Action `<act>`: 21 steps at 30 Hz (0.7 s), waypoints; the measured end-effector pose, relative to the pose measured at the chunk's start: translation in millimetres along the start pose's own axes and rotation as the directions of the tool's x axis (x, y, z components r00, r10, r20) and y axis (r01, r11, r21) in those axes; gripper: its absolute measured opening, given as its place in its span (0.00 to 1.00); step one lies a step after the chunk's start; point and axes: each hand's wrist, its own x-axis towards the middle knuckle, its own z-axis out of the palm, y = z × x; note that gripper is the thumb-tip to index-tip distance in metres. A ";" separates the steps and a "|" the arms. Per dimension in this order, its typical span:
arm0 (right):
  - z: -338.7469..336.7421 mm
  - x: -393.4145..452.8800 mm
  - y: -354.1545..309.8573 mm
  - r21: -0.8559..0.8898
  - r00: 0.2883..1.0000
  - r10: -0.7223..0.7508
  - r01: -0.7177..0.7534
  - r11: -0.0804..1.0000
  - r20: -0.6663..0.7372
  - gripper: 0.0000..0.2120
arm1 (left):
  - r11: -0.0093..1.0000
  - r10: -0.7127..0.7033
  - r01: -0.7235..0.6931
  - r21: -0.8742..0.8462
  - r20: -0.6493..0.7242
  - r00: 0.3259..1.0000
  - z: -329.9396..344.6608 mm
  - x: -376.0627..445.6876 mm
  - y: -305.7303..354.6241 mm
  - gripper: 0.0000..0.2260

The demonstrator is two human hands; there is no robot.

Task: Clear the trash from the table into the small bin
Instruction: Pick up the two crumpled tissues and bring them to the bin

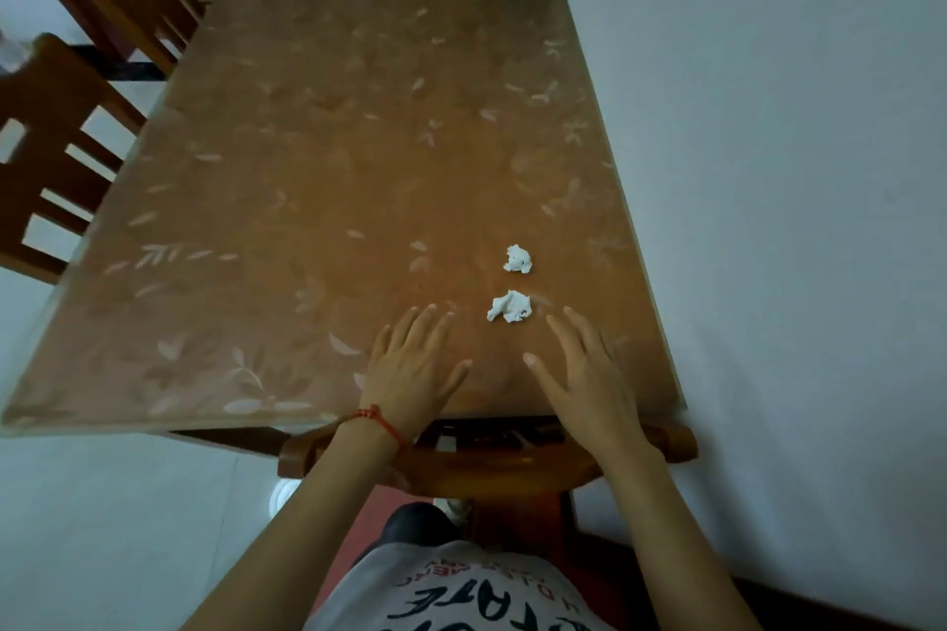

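Head view: left hand [410, 369] flat over table [256, 200], fingers spread, holding nothing; red string on its wrist. Right hand [584, 374] likewise spread, palm down, holding nothing. Nearer paper wad [509, 306] lies on table between both hands' fingertips, just beyond right index finger. Farther paper wad [517, 259] just past it, apart. Bin not visible.

Bare forearms; a red cord bracelet [376, 420] (beaded) circles the left wrist; grey T-shirt [451, 594] with black and red lettering.
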 end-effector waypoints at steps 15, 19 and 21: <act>-0.1 51.4 32.5 0.013 0.965 0.254 -0.256 0.967 0.072 0.26 | 0.771 -0.214 0.347 -0.535 0.295 0.931 42.2 116.2 16.9 0.11; -2.6 57.5 41.0 0.015 0.963 0.253 -0.256 0.967 0.095 0.26 | 0.672 -0.309 0.460 -0.580 0.345 0.886 66.2 137.4 19.4 0.18; -4.4 60.2 46.8 0.019 0.962 0.256 -0.258 0.966 0.094 0.26 | 0.674 -0.320 0.468 -0.572 0.345 0.882 77.1 147.0 21.8 0.19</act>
